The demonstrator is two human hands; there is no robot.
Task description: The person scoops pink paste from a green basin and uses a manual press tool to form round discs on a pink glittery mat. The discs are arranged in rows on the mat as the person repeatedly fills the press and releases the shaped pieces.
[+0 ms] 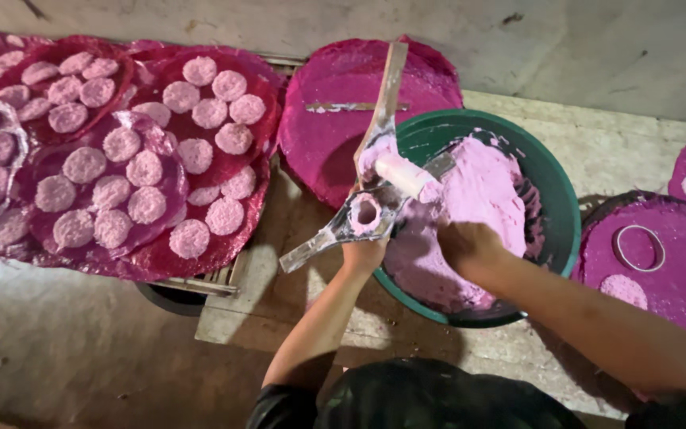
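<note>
Head view: at lower centre, the left hand (363,254) grips a paste-smeared metal ring mould (365,213), while the right hand (468,245) is closed around pink paste (482,191) in the green basin (561,199). Behind, at upper left, magenta round trays (160,262) hold rows of pink paste discs (144,168).

Green basin (559,187) is showing smooth, glossy plastic. Pink dough (482,191) is looking soft, wet and matt. Ring press (365,213) is appearing as dull metal, possibly aluminium, smeared with paste. Round trays (335,127) are looking stained magenta, rough. Bench (279,294) is showing worn, matt wood.
</note>
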